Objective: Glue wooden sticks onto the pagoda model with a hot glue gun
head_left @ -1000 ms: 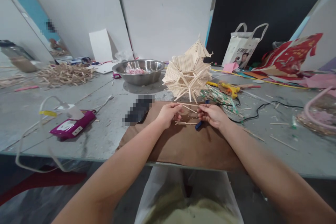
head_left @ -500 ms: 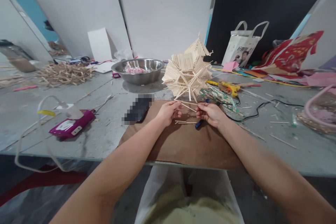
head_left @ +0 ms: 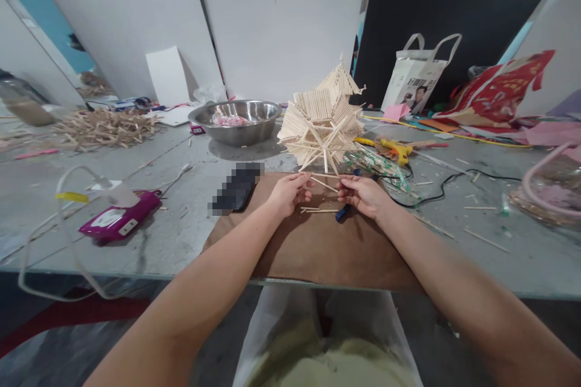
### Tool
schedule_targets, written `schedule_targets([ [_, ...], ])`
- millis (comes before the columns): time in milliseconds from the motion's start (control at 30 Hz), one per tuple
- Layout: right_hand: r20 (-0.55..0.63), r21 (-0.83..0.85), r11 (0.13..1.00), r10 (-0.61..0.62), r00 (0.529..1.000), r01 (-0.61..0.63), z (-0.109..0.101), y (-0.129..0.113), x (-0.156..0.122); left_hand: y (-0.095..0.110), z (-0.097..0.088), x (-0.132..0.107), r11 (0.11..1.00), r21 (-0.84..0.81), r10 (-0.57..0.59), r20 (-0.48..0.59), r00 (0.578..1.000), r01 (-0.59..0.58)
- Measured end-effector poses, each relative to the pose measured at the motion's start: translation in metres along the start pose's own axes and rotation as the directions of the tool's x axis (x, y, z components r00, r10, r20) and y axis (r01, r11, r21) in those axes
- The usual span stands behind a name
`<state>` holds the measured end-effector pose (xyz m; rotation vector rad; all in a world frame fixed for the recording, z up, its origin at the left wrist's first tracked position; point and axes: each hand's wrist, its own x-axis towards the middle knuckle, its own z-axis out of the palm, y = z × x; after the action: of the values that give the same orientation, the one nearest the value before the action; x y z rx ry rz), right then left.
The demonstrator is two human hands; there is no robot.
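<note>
Between my hands, above a brown mat [head_left: 313,254], are thin wooden sticks [head_left: 324,184] that spread apart in a narrow angle. My left hand [head_left: 291,193] pinches their left ends with thumb and forefinger. On the other side, my right hand [head_left: 361,195] pinches the right ends, fingers curled. Just beyond stands a model built of wooden sticks [head_left: 323,127], with a pointed roof and crossed sticks at its front. Beneath my hands, a few loose sticks [head_left: 318,211] lie on the mat near a blue-handled tool [head_left: 343,213], partly hidden by my right hand.
Left of the mat lie a phone [head_left: 236,187] and a purple power strip [head_left: 120,216]. Behind are a metal bowl [head_left: 236,123] and a heap of sticks [head_left: 106,128]. On the right are a yellow glue gun [head_left: 397,150], its black cord, and a plastic pack [head_left: 379,168].
The whole view has shifted slightly, so things appear a little further left. Both hands keep their pinch on the sticks, with hardly any movement.
</note>
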<state>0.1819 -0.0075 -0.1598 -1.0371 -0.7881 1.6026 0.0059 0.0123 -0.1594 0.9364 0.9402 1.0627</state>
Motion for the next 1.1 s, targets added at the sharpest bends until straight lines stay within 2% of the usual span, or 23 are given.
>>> schedule_targets([
  [367, 0.022, 0.031, 1.000, 0.004, 1.000, -0.005, -0.0017, -0.0013, -0.0020, 0.0019, 0.0018, -0.0022, 1.000, -0.006, -0.007, -0.011, 1.000, 0.007],
  [667, 0.026, -0.010, 1.000, 0.009, 1.000, -0.009, -0.0022, -0.0012, -0.0024, 0.0016, 0.0017, -0.0032, 1.000, -0.002, -0.006, -0.021, 1.000, 0.006],
  [933, 0.007, -0.160, 0.987, -0.004, 1.000, 0.005, -0.0025, 0.0002, -0.0040, 0.0007, 0.0011, -0.0027, 1.000, 0.013, 0.002, -0.024, 1.000, -0.001],
  [1100, -0.018, -0.366, 0.926, -0.105, 0.994, 0.091, -0.0016, 0.0054, -0.0051, 0.0014, 0.0039, -0.0084, 0.999, 0.030, 0.044, -0.034, 0.998, -0.043],
])
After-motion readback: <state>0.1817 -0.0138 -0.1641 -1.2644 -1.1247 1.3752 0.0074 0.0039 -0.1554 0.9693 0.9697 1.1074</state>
